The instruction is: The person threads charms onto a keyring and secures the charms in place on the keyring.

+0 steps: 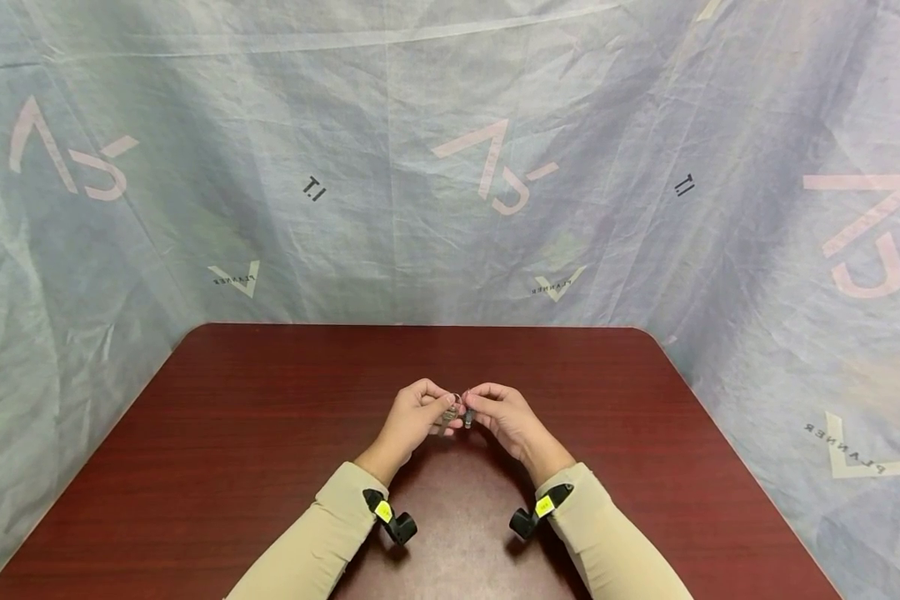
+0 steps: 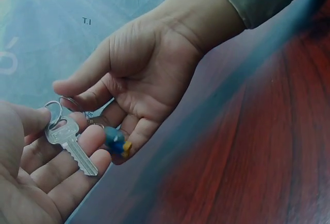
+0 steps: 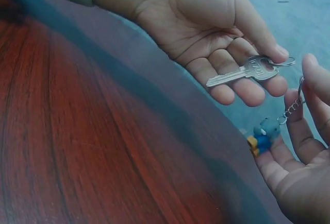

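Observation:
My left hand (image 1: pixel 412 417) pinches a small split ring (image 3: pixel 290 62) between thumb and forefinger. A silver key (image 2: pixel 72 144) hangs from that ring and lies across the left fingers. Opposite it, my right hand (image 1: pixel 512 421) pinches the ring (image 3: pixel 301 87) of a keychain between thumb and forefinger. Below that ring, a short chain (image 3: pixel 292 108) carries a small blue, grey and yellow figure charm (image 3: pixel 265 134). The charm hangs by the right fingers. The two rings are close together; whether they touch is unclear.
Both hands are above a dark red wooden table (image 1: pixel 232 450). A printed grey-blue cloth (image 1: pixel 420 233) hangs behind the table and along its sides. Black wrist cameras (image 1: pixel 401 527) are strapped over the beige sleeves (image 1: pixel 307 533).

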### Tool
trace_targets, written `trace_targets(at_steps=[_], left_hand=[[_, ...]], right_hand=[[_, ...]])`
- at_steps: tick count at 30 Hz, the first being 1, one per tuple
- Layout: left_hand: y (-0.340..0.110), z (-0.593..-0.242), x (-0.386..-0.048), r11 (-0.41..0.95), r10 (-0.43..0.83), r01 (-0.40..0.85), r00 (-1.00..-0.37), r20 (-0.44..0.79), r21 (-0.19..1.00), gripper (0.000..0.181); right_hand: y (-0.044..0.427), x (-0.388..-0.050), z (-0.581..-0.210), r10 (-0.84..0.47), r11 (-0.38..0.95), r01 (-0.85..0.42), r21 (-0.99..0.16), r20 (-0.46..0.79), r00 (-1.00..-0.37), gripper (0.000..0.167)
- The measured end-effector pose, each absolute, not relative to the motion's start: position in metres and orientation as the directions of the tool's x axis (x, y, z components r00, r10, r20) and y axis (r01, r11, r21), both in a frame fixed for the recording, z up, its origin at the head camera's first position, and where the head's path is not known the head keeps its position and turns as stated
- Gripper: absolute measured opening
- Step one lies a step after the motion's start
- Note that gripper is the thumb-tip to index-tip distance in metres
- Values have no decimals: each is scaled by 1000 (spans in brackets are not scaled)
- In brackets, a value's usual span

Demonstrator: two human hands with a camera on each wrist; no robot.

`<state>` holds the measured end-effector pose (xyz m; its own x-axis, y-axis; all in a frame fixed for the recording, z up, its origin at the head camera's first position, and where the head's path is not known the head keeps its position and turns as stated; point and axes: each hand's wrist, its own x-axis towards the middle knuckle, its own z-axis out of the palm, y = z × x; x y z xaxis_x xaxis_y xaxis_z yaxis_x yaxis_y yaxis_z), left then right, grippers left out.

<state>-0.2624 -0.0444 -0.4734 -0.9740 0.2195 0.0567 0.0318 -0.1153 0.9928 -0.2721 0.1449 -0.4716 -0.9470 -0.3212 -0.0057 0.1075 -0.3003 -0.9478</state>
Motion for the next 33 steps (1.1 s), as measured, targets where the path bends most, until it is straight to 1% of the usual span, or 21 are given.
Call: trace_targets(at_steps=[9,22,29,33], left_hand=[[-44,-471,-260,-87,188,60,-979,75,994,17],[-44,-470,-259,-80,203,74,-975,89,994,18],[-43,-469,-259,-75,216,77,-972,92,994,15],[-44,-469,-258,-63,222,94,-969,105,994,13]], right_hand=[[143,-273,-475,-294,-214,40,-976,26,-955,18],[141,-271,-474,-272,-120,-37,-992,68,-960,17],[140,-274,-477,-267,-85,-84,-993,104,-958,11],[140,-274,-477,-266,-63,-96,-993,110,-958,13]])
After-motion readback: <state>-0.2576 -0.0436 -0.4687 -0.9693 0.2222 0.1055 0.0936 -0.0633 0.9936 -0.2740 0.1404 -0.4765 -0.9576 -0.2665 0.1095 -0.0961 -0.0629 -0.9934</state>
